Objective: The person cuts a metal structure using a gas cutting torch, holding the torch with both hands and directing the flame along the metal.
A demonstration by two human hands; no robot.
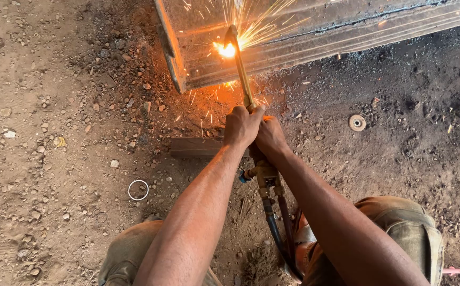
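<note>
Both of my hands are wrapped around one torch (240, 69), a long brass cutting torch whose thin tube runs up from my grip to a bent tip at the flame (227, 50). My left hand (242, 126) is shut tight on the tube just above the valve body (264, 177), and my right hand (270, 136) is shut on it too, pressed against the left one, knuckles touching. I judge the torch stiff and fairly heavy at the valve end, with the hoses (277, 233) dragging down between my knees, so the tip wants steadying from well back. The place to hold it is where I have it, on the cool lower tube and body, never near the glowing end. Metal like this is hard and smooth, so a full closed grip seems right rather than fingertips. The tip sits against the face of a steel beam (315, 37) lying on the ground, near its left end, and sparks (256, 21) spray up and to the right from the bright spot, with a few falling to the dirt below. Just past my hands lies a flat bar (193, 147). Farther out on the dirt (55, 159) I see a white ring (138, 189) to the left and a round disc (356, 123) to the right, both well apart from the torch.
</note>
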